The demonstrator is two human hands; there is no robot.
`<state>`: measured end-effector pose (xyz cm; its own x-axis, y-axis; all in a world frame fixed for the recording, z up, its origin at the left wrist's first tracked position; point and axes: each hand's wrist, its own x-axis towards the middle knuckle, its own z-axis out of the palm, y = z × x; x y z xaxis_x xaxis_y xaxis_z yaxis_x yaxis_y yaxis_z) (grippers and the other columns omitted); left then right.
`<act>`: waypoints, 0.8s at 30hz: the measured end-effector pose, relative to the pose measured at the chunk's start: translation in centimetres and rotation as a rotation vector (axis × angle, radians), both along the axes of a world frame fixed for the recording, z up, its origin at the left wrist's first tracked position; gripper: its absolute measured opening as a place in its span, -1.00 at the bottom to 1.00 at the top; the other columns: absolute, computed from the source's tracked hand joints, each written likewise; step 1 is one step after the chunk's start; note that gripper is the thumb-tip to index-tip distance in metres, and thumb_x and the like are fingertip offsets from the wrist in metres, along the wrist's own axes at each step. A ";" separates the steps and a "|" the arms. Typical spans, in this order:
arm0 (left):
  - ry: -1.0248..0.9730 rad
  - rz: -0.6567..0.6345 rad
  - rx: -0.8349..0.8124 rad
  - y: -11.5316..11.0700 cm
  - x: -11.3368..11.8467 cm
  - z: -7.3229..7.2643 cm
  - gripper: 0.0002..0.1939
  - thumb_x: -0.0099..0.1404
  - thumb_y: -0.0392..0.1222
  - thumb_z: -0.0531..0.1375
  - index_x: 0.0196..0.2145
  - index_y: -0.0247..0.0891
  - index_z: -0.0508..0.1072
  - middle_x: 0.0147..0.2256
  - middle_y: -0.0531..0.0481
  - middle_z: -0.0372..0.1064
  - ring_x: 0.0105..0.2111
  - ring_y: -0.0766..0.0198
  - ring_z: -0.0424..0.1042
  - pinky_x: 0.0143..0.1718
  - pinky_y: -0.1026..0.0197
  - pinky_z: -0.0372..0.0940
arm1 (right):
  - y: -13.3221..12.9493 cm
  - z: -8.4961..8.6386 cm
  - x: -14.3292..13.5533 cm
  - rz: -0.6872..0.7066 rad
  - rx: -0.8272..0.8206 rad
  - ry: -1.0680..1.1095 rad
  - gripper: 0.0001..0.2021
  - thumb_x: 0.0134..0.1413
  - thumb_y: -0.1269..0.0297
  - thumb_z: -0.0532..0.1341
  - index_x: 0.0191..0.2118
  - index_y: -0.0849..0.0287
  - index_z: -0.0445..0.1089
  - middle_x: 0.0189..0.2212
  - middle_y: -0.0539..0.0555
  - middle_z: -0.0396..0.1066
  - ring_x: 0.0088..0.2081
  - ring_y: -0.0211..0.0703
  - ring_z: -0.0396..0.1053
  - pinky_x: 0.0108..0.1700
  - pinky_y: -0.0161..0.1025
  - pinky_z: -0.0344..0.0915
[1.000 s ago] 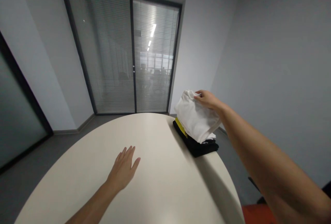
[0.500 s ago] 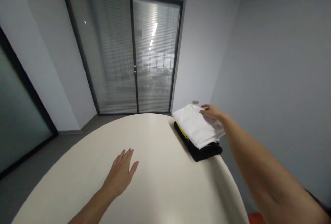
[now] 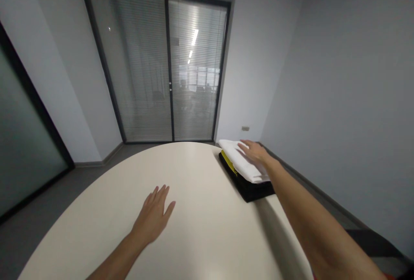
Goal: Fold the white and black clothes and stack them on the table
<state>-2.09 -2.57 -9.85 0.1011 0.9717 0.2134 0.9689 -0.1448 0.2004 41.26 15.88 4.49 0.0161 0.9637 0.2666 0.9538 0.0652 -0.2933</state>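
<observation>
At the table's right edge lies a stack of folded cloth. On top is a white folded garment (image 3: 237,157), with a yellow folded piece (image 3: 228,162) peeking out below it and a black folded garment (image 3: 250,191) at the bottom. My right hand (image 3: 254,151) rests over the white garment, palm down with fingers stretched out and a little apart. My left hand (image 3: 153,215) is flat on or just above the tabletop, fingers extended and thumb spread, holding nothing and well apart from the stack.
The round cream table (image 3: 190,172) fills the lower middle. Beyond it stand glass panels with blinds (image 3: 145,77) in dark frames. A grey wall (image 3: 343,99) rises on the right, and a wall socket (image 3: 245,128) sits low behind the stack. A dark object (image 3: 371,242) is at lower right.
My right hand has moved down and left onto the white garment, which now lies lower and flatter on the stack. The left hand stays nearly still.
</observation>
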 end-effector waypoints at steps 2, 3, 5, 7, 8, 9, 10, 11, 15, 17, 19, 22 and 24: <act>-0.006 -0.006 0.000 0.0 0.0 -0.1 -0.29 0.46 0.16 -0.16 0.34 -0.39 0.14 0.36 -0.17 0.01 0.38 -0.05 -0.09 0.37 -0.12 -0.09 | -0.1 -0.4 -1.9 0.007 -0.119 -0.025 -0.29 0.22 -0.31 -0.07 0.34 -0.03 0.18 0.36 0.20 0.07 0.32 0.31 0.05 0.27 0.32 -0.08; -0.010 -0.008 0.001 0.0 0.0 -0.1 -0.29 0.46 0.16 -0.16 0.35 -0.39 0.14 0.36 -0.17 0.00 0.38 -0.05 -0.09 0.37 -0.12 -0.09 | -0.3 -0.9 -2.7 0.000 -0.183 -0.040 -0.25 0.17 -0.38 -0.09 0.36 -0.11 0.12 0.39 0.16 0.00 0.34 0.38 -0.03 0.26 0.42 -0.16; -0.014 -0.009 -0.006 -0.1 0.0 0.0 -0.28 0.45 0.17 -0.16 0.35 -0.40 0.13 0.36 -0.19 0.00 0.38 -0.05 -0.10 0.37 -0.12 -0.09 | -0.5 -2.1 -3.8 -0.019 -0.262 -0.070 -0.18 0.10 -0.46 -0.10 0.38 -0.17 0.03 0.42 0.13 -0.09 0.36 0.47 -0.11 0.23 0.53 -0.26; -0.012 -0.006 -0.012 -0.1 0.1 0.2 -0.28 0.45 0.16 -0.16 0.35 -0.41 0.13 0.36 -0.20 0.00 0.38 -0.06 -0.09 0.37 -0.13 -0.11 | -0.9 -3.1 -4.3 -0.020 -0.267 -0.090 -0.14 0.08 -0.48 -0.08 0.40 -0.14 0.00 0.42 0.17 -0.12 0.36 0.49 -0.12 0.22 0.55 -0.26; -0.012 -0.003 -0.014 -0.2 0.1 0.3 -0.29 0.45 0.15 -0.15 0.35 -0.41 0.13 0.36 -0.20 0.00 0.38 -0.06 -0.09 0.37 -0.15 -0.12 | -1.0 -3.2 -4.4 -0.016 -0.263 -0.096 -0.14 0.08 -0.46 -0.07 0.40 -0.12 0.01 0.42 0.20 -0.12 0.36 0.48 -0.11 0.22 0.54 -0.24; -0.014 0.000 -0.015 -0.3 0.2 0.5 -0.29 0.45 0.14 -0.14 0.35 -0.40 0.12 0.36 -0.20 0.01 0.38 -0.06 -0.09 0.37 -0.16 -0.14 | -1.2 -3.1 -4.4 -0.016 -0.261 -0.103 -0.16 0.10 -0.44 -0.04 0.39 -0.10 0.03 0.41 0.22 -0.10 0.35 0.48 -0.09 0.21 0.54 -0.22; -0.018 0.004 -0.015 -0.3 0.2 0.6 -0.30 0.45 0.13 -0.14 0.35 -0.39 0.13 0.36 -0.20 0.01 0.38 -0.06 -0.09 0.37 -0.17 -0.15 | -1.4 -2.7 -4.5 -0.018 -0.262 -0.116 -0.18 0.11 -0.41 0.00 0.38 -0.08 0.06 0.41 0.24 -0.08 0.34 0.49 -0.08 0.21 0.54 -0.20; -0.023 0.009 -0.015 -0.4 0.3 0.8 -0.31 0.45 0.13 -0.14 0.35 -0.38 0.13 0.36 -0.20 0.02 0.38 -0.06 -0.09 0.37 -0.17 -0.15 | -1.6 -2.2 -4.8 -0.017 -0.255 -0.137 -0.21 0.13 -0.37 0.04 0.36 -0.05 0.11 0.40 0.26 -0.05 0.34 0.49 -0.06 0.21 0.54 -0.19; -0.024 0.014 -0.017 -0.5 0.4 1.2 -0.32 0.44 0.13 -0.14 0.33 -0.36 0.17 0.35 -0.21 0.03 0.38 -0.06 -0.07 0.36 -0.17 -0.15 | -3.3 0.5 -7.6 0.129 -0.023 -0.199 -0.51 0.25 -0.01 0.12 0.18 0.13 0.36 0.25 0.26 0.24 0.28 0.23 0.13 0.28 0.22 -0.03; -0.018 0.008 -0.015 -0.5 0.3 1.2 -0.33 0.44 0.13 -0.13 0.32 -0.34 0.20 0.35 -0.20 0.04 0.37 -0.06 -0.06 0.36 -0.16 -0.15 | -5.0 0.6 -10.1 0.222 0.125 -0.116 -0.61 0.30 0.14 0.05 0.11 0.19 0.40 0.10 0.23 0.40 0.17 0.04 0.27 0.24 -0.04 0.09; -0.009 0.001 -0.017 -0.5 0.3 1.2 -0.34 0.44 0.14 -0.12 0.31 -0.32 0.22 0.35 -0.19 0.04 0.37 -0.08 -0.05 0.35 -0.16 -0.14 | -7.1 -0.5 -12.9 0.287 0.168 -0.023 -0.63 0.33 0.18 0.00 0.07 0.20 0.41 0.04 0.19 0.44 0.09 -0.06 0.35 0.19 -0.17 0.16; 0.015 0.001 -0.016 -0.7 0.3 1.4 -0.36 0.43 0.14 -0.10 0.29 -0.29 0.26 0.35 -0.19 0.04 0.37 -0.08 -0.04 0.34 -0.15 -0.13 | -10.7 -3.9 -16.3 0.377 0.067 0.017 -0.56 0.32 0.04 0.03 0.10 0.18 0.41 0.09 0.20 0.42 0.11 -0.02 0.34 0.22 -0.14 0.12; 0.036 0.011 -0.015 -0.9 0.5 1.6 -0.38 0.43 0.11 -0.09 0.29 -0.29 0.26 0.35 -0.20 0.05 0.37 -0.08 -0.04 0.34 -0.14 -0.13 | -12.7 -6.4 -17.5 0.396 -0.027 0.030 -0.45 0.30 -0.07 0.03 0.22 0.18 0.33 0.24 0.24 0.26 0.26 0.04 0.19 0.30 -0.06 0.00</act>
<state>-1.62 -3.49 -8.21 0.0980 0.9759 0.1950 0.9770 -0.1316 0.1677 23.73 3.16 -1.86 -0.3509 0.9034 0.2462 0.8473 0.4183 -0.3272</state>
